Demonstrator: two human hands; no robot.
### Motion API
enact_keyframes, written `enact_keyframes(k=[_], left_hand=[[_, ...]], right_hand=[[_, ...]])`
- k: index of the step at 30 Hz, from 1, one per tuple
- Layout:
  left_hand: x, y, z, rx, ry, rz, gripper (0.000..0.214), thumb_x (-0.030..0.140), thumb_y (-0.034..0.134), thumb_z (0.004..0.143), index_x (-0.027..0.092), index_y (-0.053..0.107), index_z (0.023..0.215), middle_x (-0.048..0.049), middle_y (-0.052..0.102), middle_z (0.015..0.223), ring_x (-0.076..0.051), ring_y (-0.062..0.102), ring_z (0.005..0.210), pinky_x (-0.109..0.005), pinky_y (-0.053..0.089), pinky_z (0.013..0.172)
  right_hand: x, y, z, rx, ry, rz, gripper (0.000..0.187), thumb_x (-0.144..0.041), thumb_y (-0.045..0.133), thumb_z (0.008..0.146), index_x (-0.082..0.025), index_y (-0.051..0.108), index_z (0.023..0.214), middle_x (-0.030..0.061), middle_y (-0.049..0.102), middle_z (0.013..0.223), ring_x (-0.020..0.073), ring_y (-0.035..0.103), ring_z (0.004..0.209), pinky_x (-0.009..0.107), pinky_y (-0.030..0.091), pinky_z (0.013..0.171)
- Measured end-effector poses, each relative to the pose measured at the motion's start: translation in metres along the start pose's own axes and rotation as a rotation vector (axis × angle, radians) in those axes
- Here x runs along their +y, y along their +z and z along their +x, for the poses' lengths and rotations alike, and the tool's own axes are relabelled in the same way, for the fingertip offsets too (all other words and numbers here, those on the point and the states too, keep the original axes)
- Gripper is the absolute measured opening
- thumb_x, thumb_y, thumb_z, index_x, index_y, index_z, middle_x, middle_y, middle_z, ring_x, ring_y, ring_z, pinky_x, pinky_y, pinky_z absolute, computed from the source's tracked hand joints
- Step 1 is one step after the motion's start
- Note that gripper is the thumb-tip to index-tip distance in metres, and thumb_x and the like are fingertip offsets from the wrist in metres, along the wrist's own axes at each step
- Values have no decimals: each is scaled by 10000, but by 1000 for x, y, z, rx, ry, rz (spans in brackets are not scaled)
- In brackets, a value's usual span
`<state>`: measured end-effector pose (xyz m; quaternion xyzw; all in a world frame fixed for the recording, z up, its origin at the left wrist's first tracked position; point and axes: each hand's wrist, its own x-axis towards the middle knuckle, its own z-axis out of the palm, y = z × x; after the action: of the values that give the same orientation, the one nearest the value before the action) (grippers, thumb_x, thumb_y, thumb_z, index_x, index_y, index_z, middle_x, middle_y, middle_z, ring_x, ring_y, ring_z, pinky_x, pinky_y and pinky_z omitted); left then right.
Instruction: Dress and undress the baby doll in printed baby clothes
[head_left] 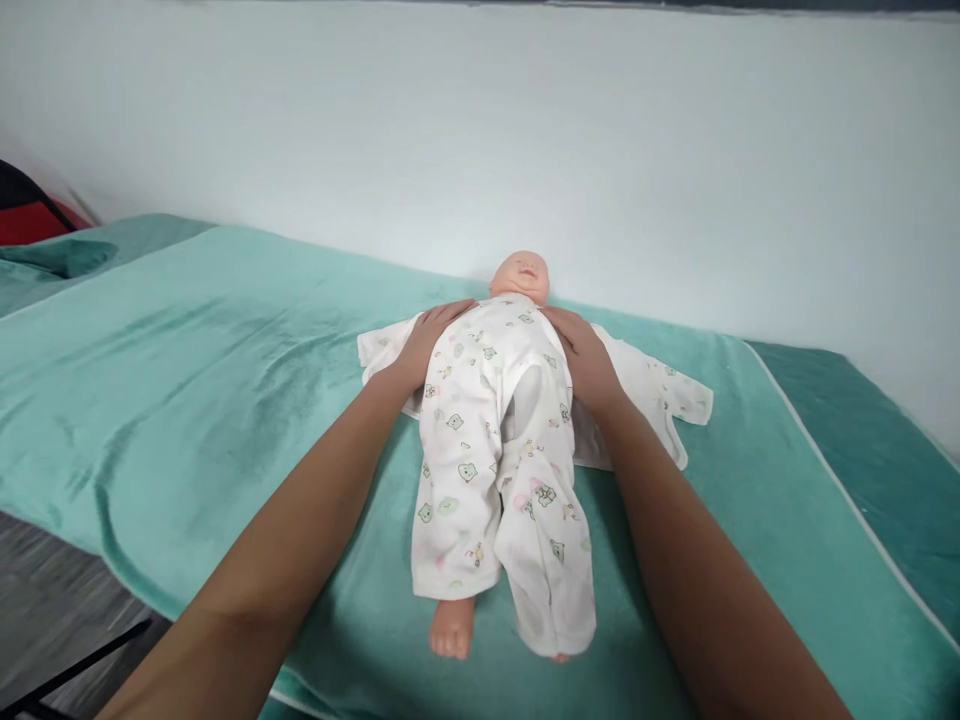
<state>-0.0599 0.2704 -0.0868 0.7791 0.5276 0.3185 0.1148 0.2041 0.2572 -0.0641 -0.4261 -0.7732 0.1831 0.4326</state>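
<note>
A baby doll lies on its back on a teal blanket, head toward the wall. It wears a white printed romper whose sleeves spread out flat to both sides. One bare foot sticks out of the left trouser leg. My left hand is curled round the doll's side by the shoulder, gripping doll and cloth. My right hand grips the doll's other side the same way. The doll's arms are hidden inside the garment.
A white wall rises right behind the doll's head. The blanket covers a table that ends at the lower left, with dark floor beyond. A red and black object sits at the far left.
</note>
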Motion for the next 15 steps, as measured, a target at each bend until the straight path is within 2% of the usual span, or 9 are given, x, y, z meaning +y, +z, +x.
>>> enact_keyframes(k=[2, 4, 6, 9, 12, 15], left_hand=[[1, -1, -9, 34, 17, -54, 585, 359, 504, 916, 229, 454, 1485, -56, 477, 1561, -258, 427, 1430, -417, 263, 1230], [5, -2, -21, 64, 42, -122, 579, 355, 508, 923, 199, 449, 1477, -87, 485, 1544, -262, 426, 1427, -412, 269, 1231], [12, -4, -34, 78, 60, -178, 548, 351, 530, 923, 189, 477, 1444, -104, 491, 1528, -279, 410, 1431, -408, 282, 1224], [25, -6, -54, 92, 32, -222, 431, 348, 594, 890, 204, 592, 1297, -111, 564, 1423, -316, 458, 1365, -437, 324, 1187], [35, -8, -70, 132, -42, -256, 312, 332, 593, 884, 205, 642, 1165, -120, 638, 1254, -318, 554, 1217, -461, 412, 1087], [43, -13, -80, 130, -186, -374, 372, 322, 623, 855, 211, 607, 1210, -104, 654, 1255, -305, 579, 1205, -428, 470, 1020]], right_hand=[[-3, -2, -13, 108, 77, -32, 292, -304, 475, 925, -277, 698, 1111, 69, 678, 1265, 256, 579, 1200, 476, 442, 1046], [-9, -6, -25, 184, 217, -56, 204, -292, 517, 879, -241, 691, 973, 79, 712, 1092, 252, 623, 1037, 443, 489, 941], [-15, -11, -36, 154, 371, -73, 132, -310, 553, 844, -229, 654, 814, 51, 711, 888, 234, 626, 855, 404, 499, 822], [-22, -20, -46, 29, 503, -71, 217, -363, 569, 833, -231, 592, 662, 14, 649, 684, 212, 587, 697, 365, 465, 697], [-22, -23, -52, 49, 499, 10, 201, -383, 609, 809, -233, 616, 675, 13, 637, 679, 211, 595, 682, 344, 456, 650], [-22, -20, -59, 152, 515, 95, 127, -359, 685, 756, -234, 667, 768, 28, 668, 786, 208, 614, 725, 332, 468, 644]])
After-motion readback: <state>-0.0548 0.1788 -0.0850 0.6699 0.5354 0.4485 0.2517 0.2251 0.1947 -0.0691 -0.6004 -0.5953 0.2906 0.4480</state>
